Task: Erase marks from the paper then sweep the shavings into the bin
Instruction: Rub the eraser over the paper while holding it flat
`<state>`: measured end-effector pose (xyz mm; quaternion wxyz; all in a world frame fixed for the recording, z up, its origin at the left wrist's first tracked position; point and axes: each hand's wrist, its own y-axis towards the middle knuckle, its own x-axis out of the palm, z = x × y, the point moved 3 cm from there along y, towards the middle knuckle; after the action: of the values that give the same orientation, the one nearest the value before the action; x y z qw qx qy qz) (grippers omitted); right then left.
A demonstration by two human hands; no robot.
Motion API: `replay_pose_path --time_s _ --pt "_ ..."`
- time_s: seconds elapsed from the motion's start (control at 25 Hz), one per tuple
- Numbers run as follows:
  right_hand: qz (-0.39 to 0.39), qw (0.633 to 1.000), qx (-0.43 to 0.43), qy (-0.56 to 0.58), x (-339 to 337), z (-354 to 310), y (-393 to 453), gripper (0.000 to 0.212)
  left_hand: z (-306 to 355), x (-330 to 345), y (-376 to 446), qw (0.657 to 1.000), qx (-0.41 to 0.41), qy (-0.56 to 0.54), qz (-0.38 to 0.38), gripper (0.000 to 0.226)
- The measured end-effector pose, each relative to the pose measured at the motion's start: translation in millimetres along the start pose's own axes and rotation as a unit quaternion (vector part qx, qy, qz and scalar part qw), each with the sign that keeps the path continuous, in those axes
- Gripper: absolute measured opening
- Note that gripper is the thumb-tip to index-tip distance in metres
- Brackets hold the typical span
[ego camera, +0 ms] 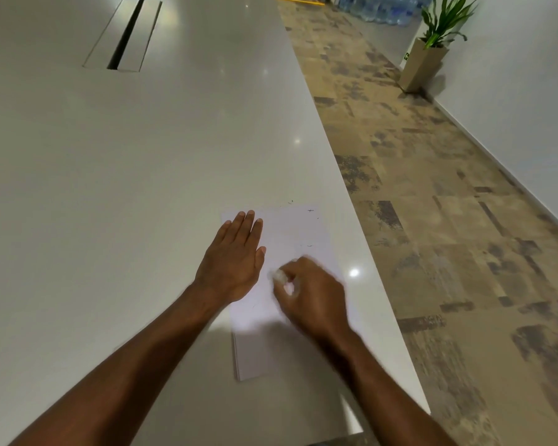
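Flat left hand (231, 262) pinning paper (303, 233); eraser (279, 275)

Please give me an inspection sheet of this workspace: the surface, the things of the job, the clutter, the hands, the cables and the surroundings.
Surface: white table, glossy, with light reflections.
Job's things: paper lies flat near the table's right edge, a few dark marks on it; small white eraser in the right hand; no bin seen.
Clutter: tiny dark specks on the table past the paper's far edge.
Hands: left hand rests flat on the paper, fingers straight; right hand grips the eraser, blurred.
Cables: nothing seen; a cable slot is set in the table.
Surroundings: patterned floor, potted plant, water bottles.
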<state>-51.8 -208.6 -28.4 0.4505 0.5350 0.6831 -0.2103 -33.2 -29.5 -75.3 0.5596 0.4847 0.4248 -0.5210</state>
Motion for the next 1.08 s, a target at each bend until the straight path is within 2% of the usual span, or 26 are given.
replay_pose_path --time_s 0.08,0.12,0.16,0.24,0.28,0.32,0.44,0.48,0.52,0.6,0.68,0.84,0.88,1.0,1.08 --pt "-0.040 0.994 -0.101 -0.004 13.8 -8.7 -34.7 0.017 -0.5 1.1 0.3 1.000 0.003 0.000 -0.005 0.074" --pt "-0.046 0.996 -0.076 0.004 6.7 -2.3 -22.3 0.019 -0.7 1.2 0.4 1.000 0.003 -0.001 -0.004 0.075" --pt "-0.034 0.999 -0.015 -0.006 -2.5 11.0 2.0 0.023 -0.8 1.2 0.5 1.000 0.004 -0.002 -0.002 0.074" --pt "0.033 0.994 0.091 -0.047 -22.9 33.3 41.3 0.030 0.0 0.2 1.3 1.000 0.001 -0.004 0.000 0.074" --pt "0.047 0.993 0.099 -0.037 -24.1 34.3 43.5 0.029 0.3 -0.3 0.6 1.000 -0.002 -0.004 -0.002 0.074" --pt "0.038 0.996 0.081 -0.016 -20.5 26.4 37.1 0.026 0.5 -1.0 1.0 1.000 -0.005 -0.005 -0.001 0.075" --pt "-0.053 0.996 -0.068 0.013 8.4 -10.8 -29.7 0.019 1.1 0.1 0.9 1.000 -0.002 -0.005 -0.014 0.079" --pt "-0.059 0.996 -0.065 0.007 4.9 -5.5 -26.5 0.022 0.7 0.7 0.9 1.000 0.000 -0.005 -0.012 0.079" --pt "-0.049 0.999 -0.009 -0.004 -0.7 9.2 -7.2 0.025 0.5 1.0 0.9 1.000 0.002 -0.003 -0.007 0.077" --pt "0.022 0.992 0.115 -0.053 -25.5 38.4 39.4 0.030 0.9 0.4 1.1 1.000 0.001 0.000 0.002 0.074" --pt "0.056 0.989 0.129 -0.049 -31.9 42.3 47.2 0.030 0.9 0.0 1.1 1.000 -0.002 0.000 0.003 0.072" --pt "-0.089 0.996 -0.011 0.013 1.1 2.8 -22.0 0.025 0.7 1.1 0.7 1.000 0.001 0.001 -0.004 0.076" --pt "-0.087 0.996 0.008 0.004 -2.3 10.4 -11.5 0.026 0.6 1.2 0.5 1.000 0.003 0.002 -0.002 0.076" --pt "0.040 0.988 0.135 -0.059 -35.7 44.3 45.4 0.028 1.7 -1.1 0.2 1.000 0.003 0.007 0.005 0.072" --pt "0.044 0.992 0.110 -0.037 -31.0 34.4 36.8 0.026 1.3 -1.5 0.1 1.000 -0.001 0.007 0.005 0.071"
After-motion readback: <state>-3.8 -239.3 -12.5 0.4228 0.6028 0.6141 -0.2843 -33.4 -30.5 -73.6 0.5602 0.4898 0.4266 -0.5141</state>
